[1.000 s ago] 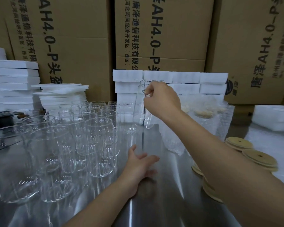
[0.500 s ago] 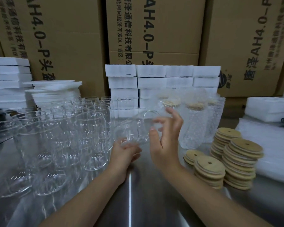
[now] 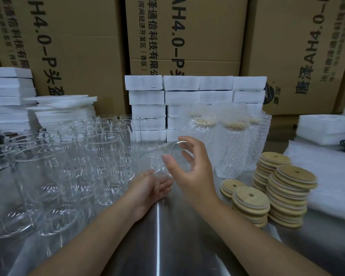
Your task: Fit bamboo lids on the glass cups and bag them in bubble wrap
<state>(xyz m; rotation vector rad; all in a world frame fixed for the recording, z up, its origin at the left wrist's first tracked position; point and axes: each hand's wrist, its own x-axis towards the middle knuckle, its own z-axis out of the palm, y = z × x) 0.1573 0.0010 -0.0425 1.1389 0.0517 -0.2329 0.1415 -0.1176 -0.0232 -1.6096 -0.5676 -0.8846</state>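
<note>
1. Whereas the glass cup [image 3: 159, 159] hung upright from the right hand [image 3: 189, 170] a second ago, it now lies tilted and low over the steel table [image 3: 167, 246], beside the empty glasses [image 3: 100, 156].
2. Left hand [image 3: 149, 189], flat on the table then, now curls round the cup's base.
3. Right thumb and forefinger hold the rim.
4. Bamboo lids [image 3: 287, 192] stand stacked at the right, near the wrapped cups [image 3: 231, 148].

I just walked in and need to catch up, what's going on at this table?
A person is holding one glass cup tilted on its side above the steel table: the left hand grips its base and the right hand holds its rim. It has no lid yet. Stacks of bamboo lids wait to the right, bare cups stand to the left, and a few lidded cups already sit in bubble wrap behind.
</note>
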